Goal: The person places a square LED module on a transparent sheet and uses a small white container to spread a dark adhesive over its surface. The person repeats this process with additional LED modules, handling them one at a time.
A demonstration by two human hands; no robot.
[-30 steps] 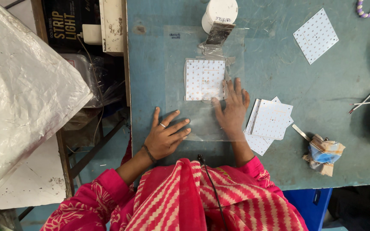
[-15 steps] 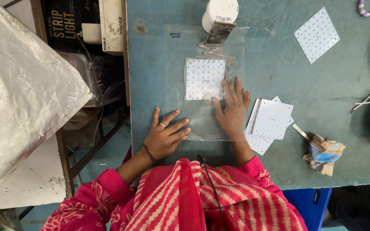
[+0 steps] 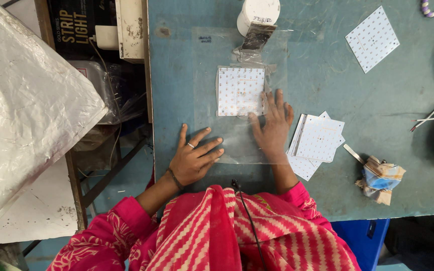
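We see nothing changed from a second ago: the clear plastic sheet [image 3: 237, 135] lies flat on the green table [image 3: 367, 90], the square white LED board [image 3: 240, 91] under it. Our left hand [image 3: 193, 159] and right hand [image 3: 273, 128] stay pressed on the sheet, fingers spread open, gripping nothing, right fingertips touching the board's edge.

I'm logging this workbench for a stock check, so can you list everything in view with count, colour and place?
Table: one, blue-green, fills the right of the view.
Clear sheet: one, see-through, flat at table centre.
Dotted board: one, white, on the clear sheet.
Loose board: one, white, top right.
Board stack: several, white, right of the right hand.
Tub: one, white, top centre.
Rag: one, blue and tan, lower right.
Crinkled wrap: one, silvery, far left.
Left hand: flat, fingers spread, at the sheet's near left edge.
Right hand: flat on the sheet, fingertips at the dotted board.
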